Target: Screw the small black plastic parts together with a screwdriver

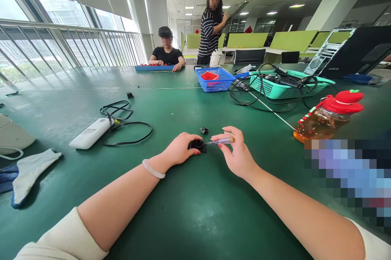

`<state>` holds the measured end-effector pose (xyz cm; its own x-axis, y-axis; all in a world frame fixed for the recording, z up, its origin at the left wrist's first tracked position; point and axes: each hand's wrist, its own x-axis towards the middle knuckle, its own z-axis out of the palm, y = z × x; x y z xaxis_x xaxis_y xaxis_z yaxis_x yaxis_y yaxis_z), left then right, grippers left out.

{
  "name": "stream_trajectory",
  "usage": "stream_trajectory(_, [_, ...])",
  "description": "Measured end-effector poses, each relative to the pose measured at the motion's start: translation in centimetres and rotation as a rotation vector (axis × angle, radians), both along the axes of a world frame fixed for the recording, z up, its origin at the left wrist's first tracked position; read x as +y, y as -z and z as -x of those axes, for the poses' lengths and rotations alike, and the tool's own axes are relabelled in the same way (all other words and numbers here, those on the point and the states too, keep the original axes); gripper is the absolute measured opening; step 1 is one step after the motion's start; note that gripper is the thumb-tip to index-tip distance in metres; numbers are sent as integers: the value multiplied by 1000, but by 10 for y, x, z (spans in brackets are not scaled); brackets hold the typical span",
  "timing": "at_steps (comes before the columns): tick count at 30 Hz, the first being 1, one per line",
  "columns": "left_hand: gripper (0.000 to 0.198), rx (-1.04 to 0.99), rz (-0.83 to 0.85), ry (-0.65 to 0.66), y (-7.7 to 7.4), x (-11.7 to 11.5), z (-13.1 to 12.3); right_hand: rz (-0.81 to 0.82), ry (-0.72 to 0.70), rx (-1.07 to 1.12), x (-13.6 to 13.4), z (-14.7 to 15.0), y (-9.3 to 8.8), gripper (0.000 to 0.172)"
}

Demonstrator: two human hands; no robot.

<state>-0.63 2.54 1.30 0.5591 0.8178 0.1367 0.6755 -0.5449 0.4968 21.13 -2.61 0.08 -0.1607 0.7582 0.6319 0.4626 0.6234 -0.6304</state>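
Work looks unfinished, right hand (237,151) pinching screwdriver (224,140) at black part (200,146) finger-clamped by left hand (179,149), small piece (204,130) loose

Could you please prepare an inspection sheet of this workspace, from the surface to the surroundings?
Surface: green table, glossy.
Work items: black part; screwdriver, tip at its right edge; small dark piece just beyond.
Clutter: glove and white device left; bottle right; blue basket and green basket farther back.
Hands: left hand grips the black part; right hand holds the screwdriver.
Cables: black cord beside the white device; cables spill over the green basket onto the table.
Surroundings: seated person and standing person beyond the table; railing left.
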Motion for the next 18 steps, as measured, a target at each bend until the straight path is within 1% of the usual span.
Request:
stream_trajectory(5, [46, 30, -18, 0, -1, -1, -1, -243, -56, -58, -6, 2, -4, 39])
stream_trajectory(9, [47, 40, -21, 10, -4, -3, -2, -327, -70, -145, -9, 6, -8, 37])
stream_trajectory(13, [48, 46, -33, 10, -3, -2, -2, -329, -4, -174, -9, 7, -10, 29])
stream_trajectory(18, [50, 50, -46, 14, 1, 0, 0, -217, 146, -135, -8, 4, -8, 25])
